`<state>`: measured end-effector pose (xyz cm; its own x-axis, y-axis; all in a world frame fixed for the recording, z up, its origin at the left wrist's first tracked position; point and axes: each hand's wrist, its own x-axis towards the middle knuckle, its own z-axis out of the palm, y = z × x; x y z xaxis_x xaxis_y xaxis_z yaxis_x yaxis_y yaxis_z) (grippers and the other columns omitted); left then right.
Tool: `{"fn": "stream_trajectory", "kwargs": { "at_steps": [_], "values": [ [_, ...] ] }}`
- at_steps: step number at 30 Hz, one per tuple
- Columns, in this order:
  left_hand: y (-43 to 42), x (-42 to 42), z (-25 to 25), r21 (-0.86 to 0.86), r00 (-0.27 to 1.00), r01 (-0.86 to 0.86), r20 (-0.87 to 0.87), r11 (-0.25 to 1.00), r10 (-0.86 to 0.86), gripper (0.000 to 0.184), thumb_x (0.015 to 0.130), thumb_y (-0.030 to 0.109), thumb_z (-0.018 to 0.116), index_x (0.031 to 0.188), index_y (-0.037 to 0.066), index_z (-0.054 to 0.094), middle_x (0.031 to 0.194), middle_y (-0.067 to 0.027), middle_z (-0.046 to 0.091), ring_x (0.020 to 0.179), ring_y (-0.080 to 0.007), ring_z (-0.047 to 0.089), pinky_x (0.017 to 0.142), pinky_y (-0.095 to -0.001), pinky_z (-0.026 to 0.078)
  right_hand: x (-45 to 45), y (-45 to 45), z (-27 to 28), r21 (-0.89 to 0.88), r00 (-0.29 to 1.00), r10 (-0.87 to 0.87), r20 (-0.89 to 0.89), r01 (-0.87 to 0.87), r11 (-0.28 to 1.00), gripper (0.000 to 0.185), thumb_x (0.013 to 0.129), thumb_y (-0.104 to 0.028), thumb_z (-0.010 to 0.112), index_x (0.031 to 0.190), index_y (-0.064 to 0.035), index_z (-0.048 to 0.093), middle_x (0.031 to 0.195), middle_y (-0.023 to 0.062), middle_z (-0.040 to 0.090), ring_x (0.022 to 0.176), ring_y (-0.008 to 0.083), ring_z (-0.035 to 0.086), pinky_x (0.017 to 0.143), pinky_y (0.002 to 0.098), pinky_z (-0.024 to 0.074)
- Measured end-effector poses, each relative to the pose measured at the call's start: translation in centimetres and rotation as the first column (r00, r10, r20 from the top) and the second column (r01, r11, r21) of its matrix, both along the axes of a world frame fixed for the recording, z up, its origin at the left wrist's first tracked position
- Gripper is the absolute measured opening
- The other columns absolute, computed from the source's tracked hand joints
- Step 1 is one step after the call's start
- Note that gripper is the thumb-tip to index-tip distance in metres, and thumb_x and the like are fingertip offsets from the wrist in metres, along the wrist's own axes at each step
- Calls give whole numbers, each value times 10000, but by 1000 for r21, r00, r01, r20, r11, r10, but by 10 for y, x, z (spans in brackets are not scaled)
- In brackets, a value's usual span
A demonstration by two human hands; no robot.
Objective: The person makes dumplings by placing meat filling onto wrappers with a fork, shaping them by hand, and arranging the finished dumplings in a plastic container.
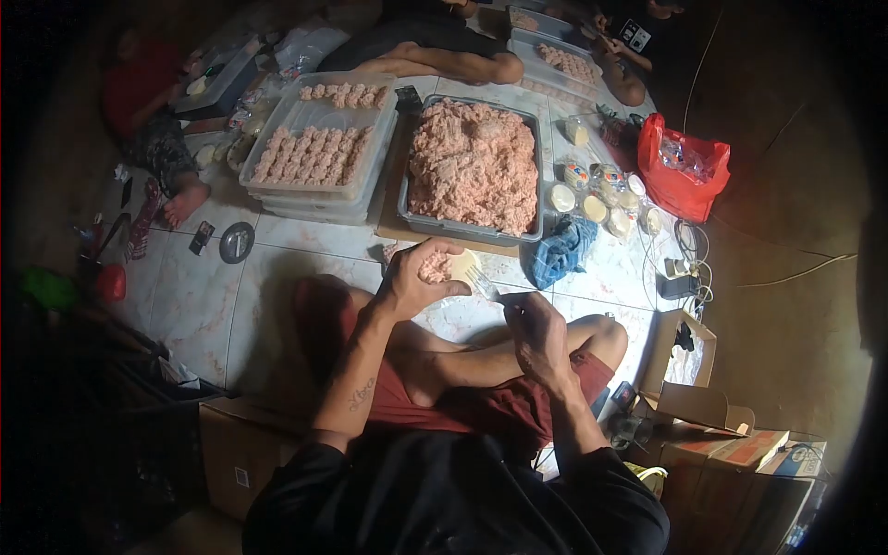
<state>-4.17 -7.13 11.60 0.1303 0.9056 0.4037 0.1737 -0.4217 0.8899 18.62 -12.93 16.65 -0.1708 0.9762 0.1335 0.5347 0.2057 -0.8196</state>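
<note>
My left hand is curled around a pale round dumpling wrapper, with some pink minced filling beside it in the palm. In my right hand is a fork, its tines at the wrapper's right edge. Both hands are above my crossed legs, in front of a grey tub heaped with pink minced meat. Whether the wrapper is a single sheet or a stack, I cannot tell.
Left of the tub, stacked clear containers carry rows of filled dumplings. Packs of round wrappers, a blue cloth and a red plastic bag lie rightward. Other people sit around the far side. Cardboard boxes stand lower right.
</note>
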Motion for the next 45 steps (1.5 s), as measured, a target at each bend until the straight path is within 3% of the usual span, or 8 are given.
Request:
{"fn": "stream_trajectory", "kwargs": {
  "at_steps": [6, 14, 18, 24, 28, 36, 38, 45],
  "values": [
    [5, 2, -30, -42, 969, -99, -230, 994, 87, 241, 775, 55, 808, 874, -2, 596, 818, -99, 649, 771, -140, 638, 678, -328, 512, -15, 3, 8, 47, 998, 36, 49, -38, 998, 153, 903, 11, 607, 1032, 3, 689, 898, 197, 655, 789, 341, 659, 692, 392, 518],
    [1, 6, -90, 20, 911, -187, -370, 982, 181, 531, 745, 314, 871, 1109, 6, 637, 892, -168, 695, 881, -372, 671, 778, -427, 536, -20, 60, -18, 264, 985, -159, -63, 170, 949, 58, 901, -11, 627, 944, 23, 645, 827, 218, 616, 733, 342, 630, 669, 400, 487],
    [-11, 1, -23, -236, 995, 49, -72, 970, -68, 511, 663, 320, 939, 1004, 55, 666, 825, -20, 654, 747, -106, 562, 697, -285, 490, 5, 158, -62, 533, 963, -202, 178, 78, 843, 170, 879, -33, 605, 1043, 7, 593, 896, 244, 627, 791, 418, 631, 665, 462, 503],
    [-11, -2, 0, -155, 995, 52, 89, 987, -38, 422, 679, 257, 937, 878, 66, 617, 767, 31, 530, 729, -62, 468, 658, -251, 431, 7, 145, -28, 244, 829, -129, 543, -9, 970, 178, 924, -83, 488, 942, 9, 639, 920, 276, 620, 846, 459, 640, 699, 534, 512],
    [-5, 3, -9, -151, 998, -45, 34, 987, 51, 406, 703, 252, 921, 886, 59, 614, 793, 0, 623, 739, -86, 551, 684, -291, 496, -15, 65, 35, 91, 985, 141, 99, -150, 984, 60, 881, 19, 536, 907, 40, 585, 873, 251, 598, 810, 454, 591, 717, 476, 476],
    [3, 20, -21, 121, 927, -260, -248, 958, 282, 303, 782, 245, 832, 902, 26, 661, 826, -189, 691, 752, -370, 666, 662, -393, 521, -20, 35, 21, 112, 986, 131, 100, -143, 983, 48, 899, 2, 585, 916, 45, 599, 864, 244, 593, 774, 443, 574, 687, 449, 471],
    [2, 16, -3, -312, 938, -187, -339, 931, 75, 349, 740, 211, 863, 971, 23, 680, 896, -161, 703, 800, -278, 681, 713, -360, 533, -18, 34, 20, 168, 968, 199, 152, -224, 960, 42, 888, 19, 595, 923, 39, 607, 852, 218, 601, 744, 376, 588, 675, 415, 477],
    [-2, -1, -50, -206, 826, 355, 525, 912, -203, 376, 679, 147, 920, 948, 26, 688, 896, -67, 704, 823, -129, 638, 773, -306, 515, -25, 30, 14, 75, 979, 199, 55, -202, 976, 41, 922, 8, 591, 934, 42, 612, 800, 187, 605, 705, 256, 598, 662, 359, 473]
  ]
}}
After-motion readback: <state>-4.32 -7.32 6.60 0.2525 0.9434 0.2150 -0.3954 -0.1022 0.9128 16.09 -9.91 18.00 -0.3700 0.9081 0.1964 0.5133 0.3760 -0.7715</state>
